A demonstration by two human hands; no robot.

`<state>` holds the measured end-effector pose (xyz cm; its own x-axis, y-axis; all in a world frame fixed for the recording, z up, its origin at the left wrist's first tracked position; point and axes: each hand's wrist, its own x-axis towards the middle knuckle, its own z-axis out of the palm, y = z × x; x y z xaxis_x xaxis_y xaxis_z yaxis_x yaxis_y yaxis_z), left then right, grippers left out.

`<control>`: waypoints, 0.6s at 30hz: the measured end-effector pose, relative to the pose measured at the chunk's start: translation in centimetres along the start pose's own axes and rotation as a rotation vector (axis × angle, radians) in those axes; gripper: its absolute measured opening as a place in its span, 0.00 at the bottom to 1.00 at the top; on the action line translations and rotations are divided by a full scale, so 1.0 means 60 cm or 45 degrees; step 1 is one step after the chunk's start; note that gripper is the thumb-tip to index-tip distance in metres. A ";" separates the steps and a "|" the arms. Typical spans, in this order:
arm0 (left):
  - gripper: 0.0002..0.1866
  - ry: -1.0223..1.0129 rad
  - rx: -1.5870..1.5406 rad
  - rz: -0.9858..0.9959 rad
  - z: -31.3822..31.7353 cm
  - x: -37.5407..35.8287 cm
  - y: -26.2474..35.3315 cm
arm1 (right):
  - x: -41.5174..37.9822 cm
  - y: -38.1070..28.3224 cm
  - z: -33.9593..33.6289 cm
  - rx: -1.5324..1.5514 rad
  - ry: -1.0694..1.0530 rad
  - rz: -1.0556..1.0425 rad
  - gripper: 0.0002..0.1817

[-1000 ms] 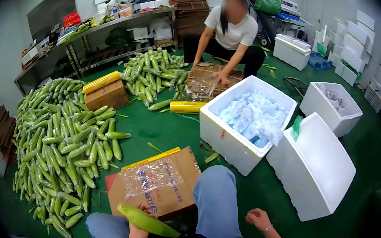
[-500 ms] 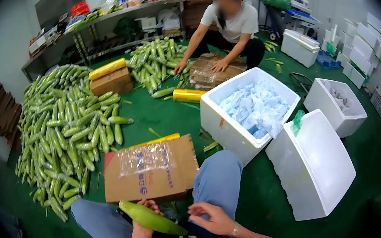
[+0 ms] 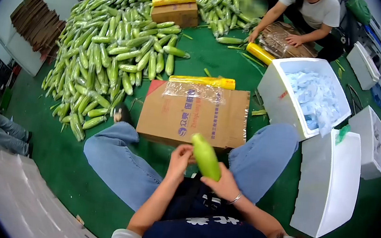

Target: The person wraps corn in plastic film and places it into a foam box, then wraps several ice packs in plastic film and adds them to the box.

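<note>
A green ear of corn in its husk stands tilted over my lap. My right hand is wrapped round its lower end. Left of the corn is my left hand, its fingers pinched together near the upper part; what they hold, if anything, is too small to make out. Just beyond my hands lies a cardboard box with clear plastic film on its top. A yellow roll lies along the box's far edge.
A large pile of wrapped corn spreads at the left. A foam box of blue-white packets stands at the right, near a foam lid. Beyond, a person crouches over flattened cardboard, beside another corn pile.
The view has swung left and down. The corn has turned from lying sideways to nearly upright. My right hand, apart from it before, has closed on it, while my left hand has shifted its grip.
</note>
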<state>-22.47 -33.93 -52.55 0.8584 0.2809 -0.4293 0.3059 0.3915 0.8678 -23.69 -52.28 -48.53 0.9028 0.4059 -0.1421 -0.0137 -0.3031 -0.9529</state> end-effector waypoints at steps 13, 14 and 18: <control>0.34 0.757 1.651 0.439 -0.108 0.551 0.003 | 0.362 0.036 -0.059 -0.431 0.602 -0.201 0.32; 0.28 0.718 1.856 0.381 -0.095 0.522 0.041 | 0.412 0.041 -0.049 -0.443 0.580 -0.328 0.33; 0.19 0.586 1.751 0.329 -0.099 0.528 0.066 | 0.607 0.041 0.002 -0.623 0.381 -0.610 0.35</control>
<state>3.48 -18.30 -64.19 0.8258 0.5625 -0.0403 0.5356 -0.7599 0.3683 9.10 -38.16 -56.07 0.8411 0.3595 0.4042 0.5405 -0.5295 -0.6538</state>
